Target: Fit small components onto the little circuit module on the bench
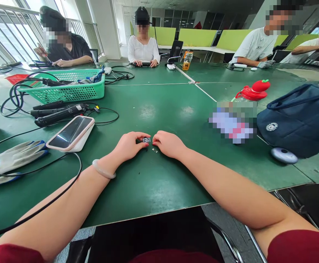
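Note:
Between the thumb and fingers of my left hand (130, 146) is a small dark piece with white markings, like a little circuit board (146, 140). My right hand (170, 143) is closed just to the right of it, fingertips pinched together; whatever they hold, if anything, is too small or hidden to make out. A tiny silvery rectangular part (154, 150) lies on the green table (159, 182) right below my right fingertips. A small dark bit sits by my left thumb.
On the left are a green basket (66, 91) of cables, a black handheld device (60, 113), a propped phone (73, 132), gloves (19, 157) and a looping cable. Rightward stand a red-lidded bottle (251, 93) and a navy bag (299, 117). Several people sit across the table.

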`<action>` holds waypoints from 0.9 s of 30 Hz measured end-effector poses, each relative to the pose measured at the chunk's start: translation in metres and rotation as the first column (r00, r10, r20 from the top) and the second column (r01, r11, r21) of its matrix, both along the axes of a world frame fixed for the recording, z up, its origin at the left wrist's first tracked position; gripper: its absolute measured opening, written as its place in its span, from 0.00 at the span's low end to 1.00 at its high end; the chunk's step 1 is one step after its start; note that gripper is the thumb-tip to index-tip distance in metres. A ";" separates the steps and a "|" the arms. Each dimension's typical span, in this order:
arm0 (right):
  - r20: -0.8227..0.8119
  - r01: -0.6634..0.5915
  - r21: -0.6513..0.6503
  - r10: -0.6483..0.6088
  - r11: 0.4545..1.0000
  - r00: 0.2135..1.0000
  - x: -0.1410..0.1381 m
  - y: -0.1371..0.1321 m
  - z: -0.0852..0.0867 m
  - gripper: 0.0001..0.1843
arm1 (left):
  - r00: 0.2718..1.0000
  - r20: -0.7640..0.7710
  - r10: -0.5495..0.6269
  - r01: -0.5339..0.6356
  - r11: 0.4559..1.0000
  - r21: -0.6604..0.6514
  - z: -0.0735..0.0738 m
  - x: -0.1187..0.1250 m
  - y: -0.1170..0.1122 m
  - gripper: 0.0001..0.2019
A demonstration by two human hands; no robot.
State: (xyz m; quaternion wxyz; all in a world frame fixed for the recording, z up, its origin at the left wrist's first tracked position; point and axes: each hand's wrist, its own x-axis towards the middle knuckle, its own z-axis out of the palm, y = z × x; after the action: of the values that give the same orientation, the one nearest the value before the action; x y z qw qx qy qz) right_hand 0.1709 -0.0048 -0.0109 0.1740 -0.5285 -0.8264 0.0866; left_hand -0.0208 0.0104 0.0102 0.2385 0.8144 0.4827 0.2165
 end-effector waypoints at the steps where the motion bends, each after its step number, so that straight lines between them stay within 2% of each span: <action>1: 0.017 -0.006 0.009 0.006 1.000 1.000 0.000 0.000 -0.001 0.08 | 1.000 -0.003 -0.001 0.001 1.000 0.001 0.000 0.000 0.000 0.16; 4: 0.021 -0.025 0.045 0.024 0.999 0.999 0.000 -0.002 -0.001 0.08 | 1.000 -0.005 -0.004 0.004 1.000 0.004 0.000 -0.001 0.000 0.16; 9: -0.073 -0.049 0.176 0.063 0.983 0.995 -0.003 -0.009 0.008 0.10 | 0.999 0.021 -0.030 0.030 1.000 -0.001 -0.001 0.000 -0.001 0.15; 13: -0.011 -0.090 0.219 0.094 0.972 0.995 -0.006 -0.012 0.010 0.11 | 0.998 0.013 -0.053 0.053 0.999 0.011 0.000 0.001 -0.003 0.15; 19: 0.015 -0.108 0.226 0.107 0.968 0.994 -0.005 -0.012 0.008 0.11 | 0.998 0.008 -0.070 0.070 0.997 0.029 0.000 0.001 -0.004 0.15; 27: -0.191 -0.047 0.163 0.078 0.985 0.978 -0.007 -0.014 0.011 0.06 | 0.994 0.017 -0.105 0.104 0.994 0.038 0.001 0.000 -0.004 0.14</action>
State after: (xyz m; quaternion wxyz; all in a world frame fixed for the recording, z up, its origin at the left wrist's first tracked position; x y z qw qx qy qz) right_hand 0.1643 -0.0185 0.0004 0.2932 -0.4755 -0.8257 0.0782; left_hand -0.0208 0.0061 0.0116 0.2388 0.8408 0.4329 0.2204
